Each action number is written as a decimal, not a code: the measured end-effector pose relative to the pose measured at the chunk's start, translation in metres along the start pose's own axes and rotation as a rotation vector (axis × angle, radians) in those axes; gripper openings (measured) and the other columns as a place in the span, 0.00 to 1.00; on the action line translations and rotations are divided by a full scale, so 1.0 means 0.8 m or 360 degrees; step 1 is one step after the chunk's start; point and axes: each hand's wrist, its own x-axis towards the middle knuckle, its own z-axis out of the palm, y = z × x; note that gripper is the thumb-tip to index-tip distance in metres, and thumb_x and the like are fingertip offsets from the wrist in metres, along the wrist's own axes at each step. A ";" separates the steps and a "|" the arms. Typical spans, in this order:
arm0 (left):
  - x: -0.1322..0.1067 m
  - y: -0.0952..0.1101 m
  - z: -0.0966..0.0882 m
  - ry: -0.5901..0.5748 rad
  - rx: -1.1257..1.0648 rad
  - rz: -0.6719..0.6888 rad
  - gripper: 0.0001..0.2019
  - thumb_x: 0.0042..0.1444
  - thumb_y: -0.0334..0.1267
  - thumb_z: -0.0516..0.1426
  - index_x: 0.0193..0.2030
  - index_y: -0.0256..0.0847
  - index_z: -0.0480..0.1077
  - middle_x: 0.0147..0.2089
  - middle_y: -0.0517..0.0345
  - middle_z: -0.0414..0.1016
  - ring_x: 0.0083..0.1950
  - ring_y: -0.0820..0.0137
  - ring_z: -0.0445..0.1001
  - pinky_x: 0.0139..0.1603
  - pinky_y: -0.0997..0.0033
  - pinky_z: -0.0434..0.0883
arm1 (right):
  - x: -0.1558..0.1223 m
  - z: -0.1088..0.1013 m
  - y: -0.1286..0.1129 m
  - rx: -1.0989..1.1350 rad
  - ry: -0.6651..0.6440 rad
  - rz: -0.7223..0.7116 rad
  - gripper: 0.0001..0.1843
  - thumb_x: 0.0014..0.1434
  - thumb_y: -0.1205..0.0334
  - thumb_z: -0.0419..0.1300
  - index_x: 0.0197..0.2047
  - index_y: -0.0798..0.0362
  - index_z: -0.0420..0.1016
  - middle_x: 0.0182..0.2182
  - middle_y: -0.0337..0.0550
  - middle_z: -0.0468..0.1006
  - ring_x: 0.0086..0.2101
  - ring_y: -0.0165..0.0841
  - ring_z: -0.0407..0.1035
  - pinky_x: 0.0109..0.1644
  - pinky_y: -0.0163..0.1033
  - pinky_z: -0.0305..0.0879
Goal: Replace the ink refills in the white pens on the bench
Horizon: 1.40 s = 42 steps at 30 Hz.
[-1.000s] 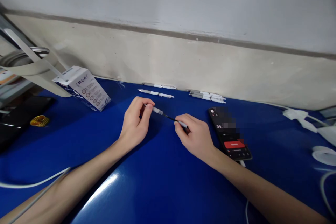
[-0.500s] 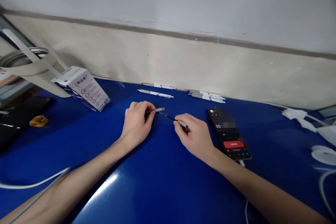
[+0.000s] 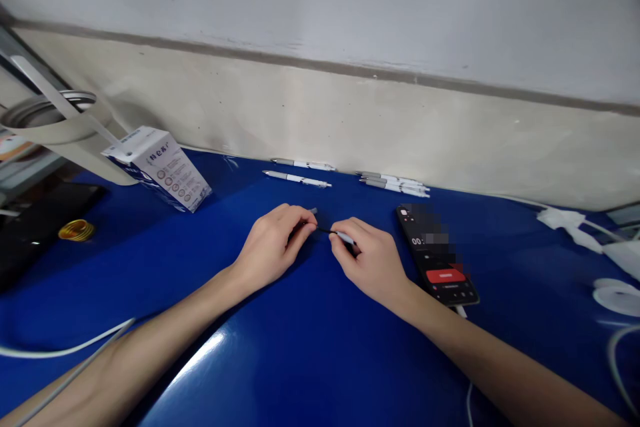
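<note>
My left hand [image 3: 273,247] and my right hand [image 3: 367,257] rest on the blue table [image 3: 300,347], close together. Both pinch parts of a disassembled pen. The left fingers are closed on a grey pen barrel piece [image 3: 313,211], whose tip just shows past them. The right fingers hold the white pen part with a thin dark refill [image 3: 330,232] sticking out toward the left hand. The two parts nearly meet between the hands.
Several white and grey pens [image 3: 395,182] lie along the wall, two more pens [image 3: 300,178] to their left. A phone [image 3: 437,257] with a running timer lies right of my right hand. A white carton [image 3: 160,167] stands at left, white cables [image 3: 575,223] at right.
My left hand moved right toward the right hand, bringing the grey barrel piece up to the refill. The right hand stayed nearly still.
</note>
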 end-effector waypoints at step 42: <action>-0.003 -0.003 0.004 -0.0025 0.0096 0.0047 0.07 0.65 0.34 0.50 0.44 0.41 0.69 0.39 0.57 0.75 0.41 0.69 0.71 0.40 0.69 0.67 | 0.000 0.001 0.004 0.0053 -0.0051 -0.0058 0.10 0.66 0.62 0.51 0.41 0.52 0.74 0.31 0.40 0.74 0.31 0.29 0.67 0.36 0.35 0.60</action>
